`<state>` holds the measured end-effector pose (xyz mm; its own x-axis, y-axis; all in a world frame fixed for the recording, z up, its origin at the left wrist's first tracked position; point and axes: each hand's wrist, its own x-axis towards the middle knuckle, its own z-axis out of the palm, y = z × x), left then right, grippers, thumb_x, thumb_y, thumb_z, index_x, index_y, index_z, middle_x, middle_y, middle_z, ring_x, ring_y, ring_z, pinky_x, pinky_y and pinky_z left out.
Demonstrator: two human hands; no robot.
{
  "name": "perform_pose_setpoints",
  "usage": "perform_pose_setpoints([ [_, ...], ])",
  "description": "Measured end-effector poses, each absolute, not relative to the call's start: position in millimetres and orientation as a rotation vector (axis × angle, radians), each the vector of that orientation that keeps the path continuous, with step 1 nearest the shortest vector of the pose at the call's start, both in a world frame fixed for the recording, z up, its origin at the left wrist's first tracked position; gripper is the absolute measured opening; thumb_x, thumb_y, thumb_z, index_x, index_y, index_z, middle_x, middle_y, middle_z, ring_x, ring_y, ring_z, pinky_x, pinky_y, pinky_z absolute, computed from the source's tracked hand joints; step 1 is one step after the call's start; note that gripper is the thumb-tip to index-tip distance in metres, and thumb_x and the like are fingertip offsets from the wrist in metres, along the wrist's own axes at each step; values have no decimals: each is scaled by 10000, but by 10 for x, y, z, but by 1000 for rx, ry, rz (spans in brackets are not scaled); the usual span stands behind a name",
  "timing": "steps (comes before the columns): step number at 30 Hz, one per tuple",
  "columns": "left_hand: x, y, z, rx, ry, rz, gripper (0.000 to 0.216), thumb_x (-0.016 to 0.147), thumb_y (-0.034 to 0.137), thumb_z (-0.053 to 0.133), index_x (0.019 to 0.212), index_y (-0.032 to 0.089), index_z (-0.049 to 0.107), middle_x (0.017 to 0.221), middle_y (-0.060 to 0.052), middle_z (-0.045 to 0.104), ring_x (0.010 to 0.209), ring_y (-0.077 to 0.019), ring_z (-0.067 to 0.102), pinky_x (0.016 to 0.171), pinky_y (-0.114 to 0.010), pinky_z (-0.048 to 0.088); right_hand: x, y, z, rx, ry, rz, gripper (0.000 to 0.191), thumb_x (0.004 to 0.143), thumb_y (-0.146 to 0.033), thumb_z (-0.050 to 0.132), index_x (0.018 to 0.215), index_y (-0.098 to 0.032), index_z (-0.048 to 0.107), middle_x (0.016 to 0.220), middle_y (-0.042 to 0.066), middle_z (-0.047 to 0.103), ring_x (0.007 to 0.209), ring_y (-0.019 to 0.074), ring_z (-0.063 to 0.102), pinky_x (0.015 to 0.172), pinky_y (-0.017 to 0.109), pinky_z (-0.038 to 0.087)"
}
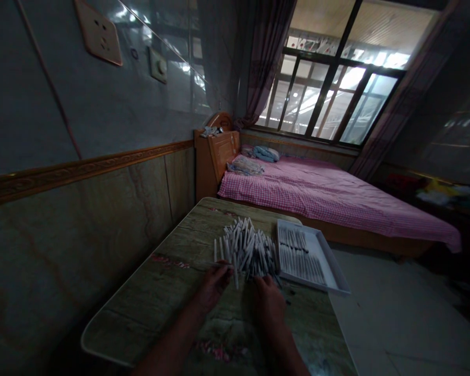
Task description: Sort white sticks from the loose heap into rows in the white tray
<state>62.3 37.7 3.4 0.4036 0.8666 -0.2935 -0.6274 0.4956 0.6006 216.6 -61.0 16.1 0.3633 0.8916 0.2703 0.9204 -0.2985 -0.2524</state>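
Observation:
A heap of slim white sticks that look like pens point(246, 243) lies on the small table, with darker pieces along its near right side. My left hand point(215, 284) is at the near left edge of the heap, its fingers curled together beside one stick that juts toward me. At the near right edge, my right hand point(269, 297) has its fingers bent and closed by the dark pieces. Dim light hides what is between the fingers of either hand. To the right of the heap lies a shallow white tray point(327, 250), with similar sticks lined up in two rows.
The table point(141, 308) has a wood-patterned top with rounded corners. A tiled wall point(94, 235) runs along its left side. Beyond it stands a bed point(297, 188) with a pink checked sheet. A few small dark bits point(290, 302) lie near the tray.

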Motion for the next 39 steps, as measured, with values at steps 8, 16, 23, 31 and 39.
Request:
perform_pose_setpoints([
  [8, 651, 369, 4, 459, 631, 985, 209, 700, 132, 810, 847, 147, 662, 738, -2, 735, 647, -113, 710, 548, -161, 549, 2139, -494, 130, -2223, -1638, -130, 180, 887, -201, 544, 826, -255, 705, 877, 42, 681, 766, 162, 633, 572, 228, 344],
  [16, 754, 288, -54, 656, 647, 955, 442, 527, 378, 906, 808, 158, 645, 731, -8, 734, 666, -156, 699, 602, -238, 537, 2146, -689, -193, -1791, -1344, 142, 260, 907, -332, 435, 977, -211, 655, 838, 43, 722, 718, 179, 679, 648, 254, 474],
  [23, 774, 216, -37, 727, 671, 919, 482, 513, 439, 894, 826, 165, 651, 748, -16, 737, 713, -182, 701, 668, -285, 536, 2148, -722, -189, -1660, -1216, 259, 231, 868, -344, 510, 924, -210, 689, 886, 59, 724, 813, 197, 680, 741, 283, 518],
  [31, 808, 216, -51, 831, 720, 859, 493, 442, 458, 903, 738, 149, 657, 690, -25, 733, 656, -189, 684, 619, -292, 522, 2180, -713, -226, -1503, -1228, 329, 236, 863, -293, 523, 972, -208, 714, 960, 67, 722, 901, 197, 672, 820, 293, 518],
  [39, 819, 209, -38, 1004, 711, 829, 416, 521, 459, 864, 722, 142, 684, 669, -34, 728, 632, -176, 655, 605, -279, 501, 2137, -719, -162, -1536, -1110, 415, 196, 814, -352, 585, 858, -195, 696, 819, 47, 722, 762, 193, 668, 716, 272, 516],
])
